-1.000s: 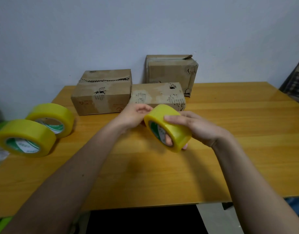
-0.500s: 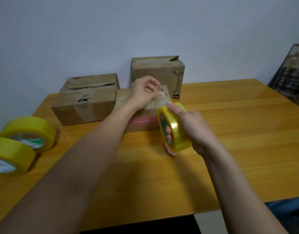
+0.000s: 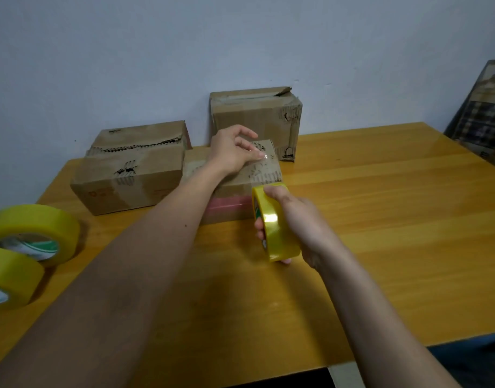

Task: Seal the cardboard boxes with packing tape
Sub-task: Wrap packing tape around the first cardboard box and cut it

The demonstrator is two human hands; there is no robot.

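Pinching the clear tape end (image 3: 264, 156), the left hand (image 3: 235, 152) is hovering over the small cardboard box (image 3: 264, 175). Its contents are hidden. Just nearer, the right hand (image 3: 293, 219) is gripping the yellow tape roll (image 3: 274, 231) above the worktop (image 3: 380, 219).

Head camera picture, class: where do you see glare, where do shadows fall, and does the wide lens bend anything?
Head view: glare sits on the held tape roll and on the glossy table at its far right; soft shadows fall beneath both forearms; the left hand pinches clear tape that glints over the middle box; the table edges bow slightly; the two spare rolls look stretched at the left border.
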